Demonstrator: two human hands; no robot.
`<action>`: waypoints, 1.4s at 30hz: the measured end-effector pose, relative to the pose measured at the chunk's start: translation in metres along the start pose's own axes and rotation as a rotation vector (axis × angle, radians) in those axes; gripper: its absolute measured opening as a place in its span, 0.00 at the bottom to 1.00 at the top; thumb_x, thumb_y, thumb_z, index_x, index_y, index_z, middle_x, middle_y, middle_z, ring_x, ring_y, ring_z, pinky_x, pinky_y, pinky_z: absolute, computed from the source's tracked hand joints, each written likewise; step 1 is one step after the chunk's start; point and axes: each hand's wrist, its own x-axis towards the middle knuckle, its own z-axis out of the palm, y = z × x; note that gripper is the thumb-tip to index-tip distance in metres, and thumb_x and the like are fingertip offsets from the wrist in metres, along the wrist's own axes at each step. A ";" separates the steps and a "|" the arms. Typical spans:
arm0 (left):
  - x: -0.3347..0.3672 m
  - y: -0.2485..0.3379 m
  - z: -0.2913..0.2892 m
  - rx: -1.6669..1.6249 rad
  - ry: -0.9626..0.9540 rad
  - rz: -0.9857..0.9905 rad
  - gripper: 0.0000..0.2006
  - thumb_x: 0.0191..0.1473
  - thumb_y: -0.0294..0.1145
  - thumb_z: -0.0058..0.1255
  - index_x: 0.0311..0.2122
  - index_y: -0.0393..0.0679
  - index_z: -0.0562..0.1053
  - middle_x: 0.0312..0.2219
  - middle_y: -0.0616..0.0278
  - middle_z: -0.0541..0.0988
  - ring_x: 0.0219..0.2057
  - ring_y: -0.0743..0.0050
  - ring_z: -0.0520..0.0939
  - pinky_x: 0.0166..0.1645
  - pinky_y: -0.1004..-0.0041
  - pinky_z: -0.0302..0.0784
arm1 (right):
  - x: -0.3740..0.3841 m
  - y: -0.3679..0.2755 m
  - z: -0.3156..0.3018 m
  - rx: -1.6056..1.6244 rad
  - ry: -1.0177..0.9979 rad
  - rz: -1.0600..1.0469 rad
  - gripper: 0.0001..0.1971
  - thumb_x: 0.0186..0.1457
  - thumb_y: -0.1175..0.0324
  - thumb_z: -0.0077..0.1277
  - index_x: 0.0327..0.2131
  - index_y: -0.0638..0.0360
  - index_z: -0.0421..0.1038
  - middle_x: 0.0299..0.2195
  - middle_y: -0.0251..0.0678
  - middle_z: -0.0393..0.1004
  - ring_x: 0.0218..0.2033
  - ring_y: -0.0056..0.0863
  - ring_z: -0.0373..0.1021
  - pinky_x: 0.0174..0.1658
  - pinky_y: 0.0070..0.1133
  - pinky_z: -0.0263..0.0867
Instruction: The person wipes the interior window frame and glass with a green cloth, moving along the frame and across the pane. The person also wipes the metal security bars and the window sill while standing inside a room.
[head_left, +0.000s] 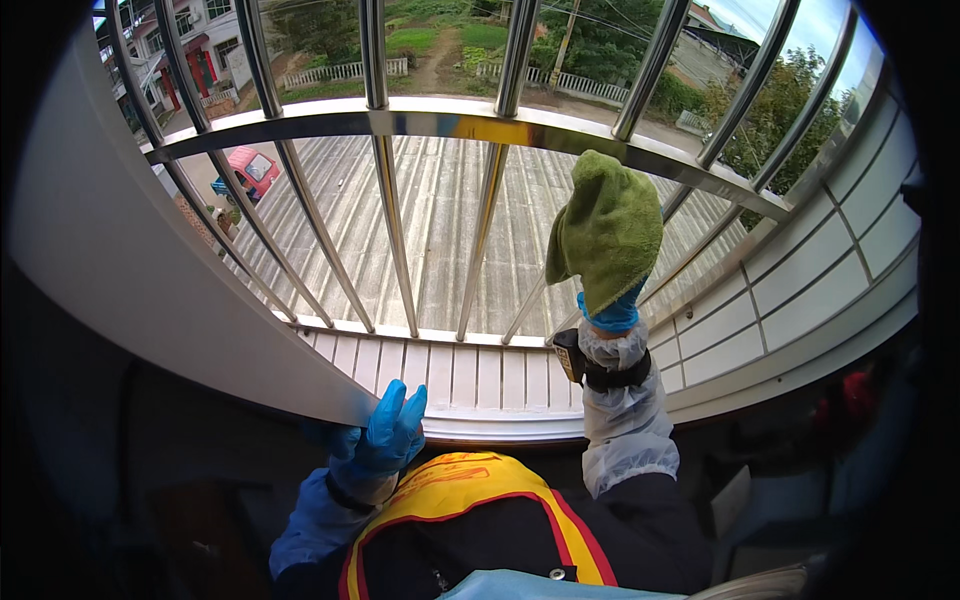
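A green cloth is draped over my raised right hand, hiding its fingers; only blue glove shows beneath. The cloth is against or just in front of the horizontal metal rail of the window bars; I cannot tell whether it touches. My left hand, in a blue glove, rests at the lower end of the white window panel. Its visible fingers point upward and stand slightly apart. Translucent sleeve covers wrap both forearms, and a dark strap with a small black device circles my right wrist.
Upright metal bars cross the window opening, above a white slatted sill. White tiles line the right side. Outside lie a corrugated roof and a red vehicle. A yellow garment covers my chest.
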 end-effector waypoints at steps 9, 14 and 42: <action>-0.005 -0.017 -0.001 0.550 -0.227 0.601 0.15 0.45 0.37 0.56 0.41 0.66 0.76 0.41 0.70 0.74 0.41 0.79 0.75 0.60 0.61 0.50 | 0.071 -0.137 0.199 0.104 -0.257 -0.543 0.15 0.49 0.67 0.50 0.42 0.57 0.69 0.37 0.44 0.72 0.38 0.40 0.71 0.40 0.30 0.69; -0.017 -0.003 0.013 0.190 -0.080 0.181 0.12 0.53 0.39 0.46 0.44 0.57 0.73 0.47 0.66 0.71 0.47 0.75 0.71 0.57 0.63 0.51 | 0.090 -0.189 0.246 0.269 -0.138 -0.446 0.16 0.50 0.68 0.49 0.43 0.59 0.69 0.36 0.42 0.73 0.37 0.39 0.72 0.41 0.31 0.69; -0.011 0.006 0.009 0.428 -0.184 0.232 0.12 0.47 0.38 0.54 0.40 0.66 0.77 0.40 0.72 0.73 0.37 0.83 0.74 0.59 0.59 0.50 | 0.056 -0.059 0.154 0.164 -0.273 -0.516 0.24 0.57 0.59 0.49 0.54 0.56 0.59 0.48 0.40 0.66 0.49 0.31 0.65 0.53 0.27 0.64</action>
